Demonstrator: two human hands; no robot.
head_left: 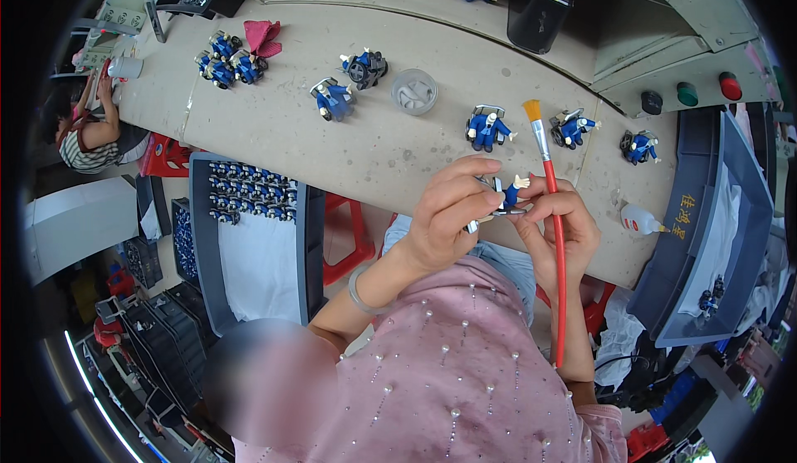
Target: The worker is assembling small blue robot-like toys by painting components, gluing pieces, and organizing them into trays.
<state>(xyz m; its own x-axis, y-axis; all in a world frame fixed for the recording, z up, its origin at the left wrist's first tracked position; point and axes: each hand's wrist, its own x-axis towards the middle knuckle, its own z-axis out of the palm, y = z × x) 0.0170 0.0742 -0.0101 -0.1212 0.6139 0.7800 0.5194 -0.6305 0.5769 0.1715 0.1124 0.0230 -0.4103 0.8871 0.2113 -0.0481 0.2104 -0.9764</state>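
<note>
Close to my chest, over the near table edge, my left hand [452, 214] grips a small figurine [511, 193] in blue with white arms; my fingers cover part of it. My right hand [566, 235] holds a red-handled paintbrush [558, 272], its tan bristles pointing up and away, while its thumb and fingertips touch the figurine's right side. Just beyond stands a blue seated figurine [488, 128] in a wheelchair. Two similar ones, a nearer figurine [573, 129] and a farther figurine [639, 146], sit to the right.
A clear cup [414, 92] stands mid-table, with figurines [332, 99] to its left. A pink cloth [263, 38] lies by a far-left cluster. Right are a white bottle [639, 219] and grey bin [685, 239]; left, a grey tray [311, 255] holds rows of figurines. A co-worker [87, 135] sits far left.
</note>
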